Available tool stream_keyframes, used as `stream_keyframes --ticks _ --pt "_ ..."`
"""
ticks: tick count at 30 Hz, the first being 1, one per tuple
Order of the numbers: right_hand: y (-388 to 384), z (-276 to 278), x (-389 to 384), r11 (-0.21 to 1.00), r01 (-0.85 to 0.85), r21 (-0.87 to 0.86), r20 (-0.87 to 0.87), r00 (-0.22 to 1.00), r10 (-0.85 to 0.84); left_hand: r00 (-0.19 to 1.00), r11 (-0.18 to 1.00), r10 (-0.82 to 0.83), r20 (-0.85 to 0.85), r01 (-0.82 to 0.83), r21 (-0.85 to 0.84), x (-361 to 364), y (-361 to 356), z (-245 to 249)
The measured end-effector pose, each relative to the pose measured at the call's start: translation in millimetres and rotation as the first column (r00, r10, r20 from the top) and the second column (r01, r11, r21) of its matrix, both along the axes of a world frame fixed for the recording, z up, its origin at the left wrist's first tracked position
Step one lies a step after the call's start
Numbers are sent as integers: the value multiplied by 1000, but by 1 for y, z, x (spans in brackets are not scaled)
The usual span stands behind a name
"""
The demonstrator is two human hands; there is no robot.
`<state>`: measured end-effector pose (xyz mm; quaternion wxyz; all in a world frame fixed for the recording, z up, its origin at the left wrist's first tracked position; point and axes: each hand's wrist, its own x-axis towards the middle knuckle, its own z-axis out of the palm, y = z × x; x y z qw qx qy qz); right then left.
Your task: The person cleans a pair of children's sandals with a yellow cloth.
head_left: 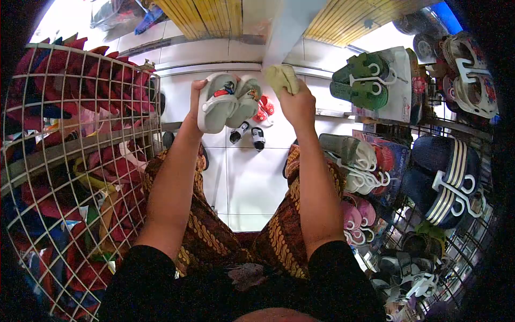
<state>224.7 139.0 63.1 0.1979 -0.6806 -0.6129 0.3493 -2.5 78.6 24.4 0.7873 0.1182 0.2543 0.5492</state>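
Observation:
My left hand (198, 96) grips a pair of light grey sandals (216, 112) by their outer side, its fingers partly hidden behind them. The sandals have straps and a small red and blue decoration on top. In my right hand (298, 107) is a folded, pale yellow-green cloth (281, 78), held up to the right of the sandals with a gap between. Beyond and below them on the white tiled floor lie a pair of black and white sandals (258, 138) and a pair of red shoes (264, 107).
To my left stands a white wire rack (80, 102) with many red and pink shoes behind it. On the right, footwear hangs on white hooks: green sandals (362, 80), navy slides with white stripes (442, 180) and pink sandals (358, 214). A pale post (287, 32) rises ahead.

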Motion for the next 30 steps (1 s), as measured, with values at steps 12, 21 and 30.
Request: stream_keyframes --ticks 12,21,30 --pt "-27 12 -5 978 -131 -160 104 983 149 982 989 119 144 -130 67 4 -24 2" --pt "-38 19 -4 974 -123 -192 70 988 139 977 980 192 -90 -196 -36 21 -36 8" --pt "-40 8 1 939 91 -332 -318 926 -203 971 971 234 58 -237 43 20 -38 -5"
